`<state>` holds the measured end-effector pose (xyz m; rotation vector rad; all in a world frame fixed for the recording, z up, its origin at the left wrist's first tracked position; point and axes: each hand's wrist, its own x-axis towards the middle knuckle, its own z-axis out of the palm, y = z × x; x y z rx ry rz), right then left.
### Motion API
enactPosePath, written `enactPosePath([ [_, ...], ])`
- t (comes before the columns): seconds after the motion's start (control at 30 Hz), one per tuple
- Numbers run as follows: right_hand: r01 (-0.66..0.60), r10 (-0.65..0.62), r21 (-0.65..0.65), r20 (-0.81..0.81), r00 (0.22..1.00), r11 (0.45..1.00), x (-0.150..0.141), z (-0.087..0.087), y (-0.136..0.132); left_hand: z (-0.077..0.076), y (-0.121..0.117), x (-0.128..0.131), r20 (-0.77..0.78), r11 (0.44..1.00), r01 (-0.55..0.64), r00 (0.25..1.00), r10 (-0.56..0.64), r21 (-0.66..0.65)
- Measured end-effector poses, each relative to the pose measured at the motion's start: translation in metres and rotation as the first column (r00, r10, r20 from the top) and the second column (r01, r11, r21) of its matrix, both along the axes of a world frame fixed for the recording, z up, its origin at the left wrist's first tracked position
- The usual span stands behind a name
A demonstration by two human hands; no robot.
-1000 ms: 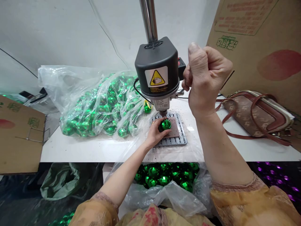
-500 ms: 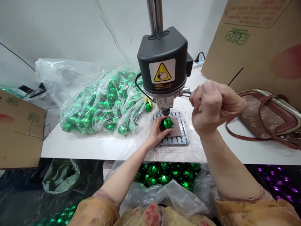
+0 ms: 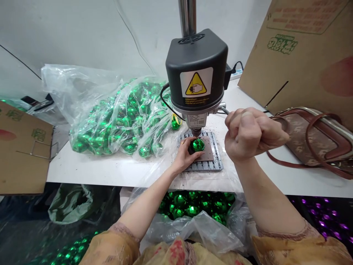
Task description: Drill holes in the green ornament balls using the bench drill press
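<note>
A shiny green bauble rests on a brown board over the slotted metal base plate. My left hand grips it from the left, thumb in front and fingers behind. Directly above stands the black drill press, its chuck close over the bauble; the bit is too small to make out. My right hand is closed in a fist around the press's lever, to the right of the machine.
Left of the press lies a clear plastic bag full of green baubles. More green baubles sit in a bag below the table's front edge. A brown handbag and a cardboard box stand at right; another cardboard box is at left.
The press head appears slightly further right and my right fist a little lower, still on the lever. My left hand keeps the bauble in nearly the same place.
</note>
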<state>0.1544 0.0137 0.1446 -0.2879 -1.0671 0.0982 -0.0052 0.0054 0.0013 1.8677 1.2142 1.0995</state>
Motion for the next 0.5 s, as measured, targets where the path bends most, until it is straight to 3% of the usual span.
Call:
enactPosePath([
  [0.27, -0.010, 0.011, -0.005, 0.058, 0.998, 1.000, 0.004, -0.010, 0.004, 0.003, -0.002, 0.002, -0.001, 1.000, -0.013, 1.000, 0.013, 0.009],
  [0.43, -0.033, 0.015, 0.166, 0.107, 0.994, 0.986, 0.007, -0.021, 0.005, 0.005, -0.004, 0.002, -0.010, 1.000, -0.027, 1.000, 0.027, 0.016],
  [0.5, -0.021, 0.005, 0.129, 0.122, 0.992, 0.991, 0.008, -0.020, 0.001, 0.005, -0.004, 0.002, -0.005, 1.000, -0.022, 1.000, 0.022, 0.007],
])
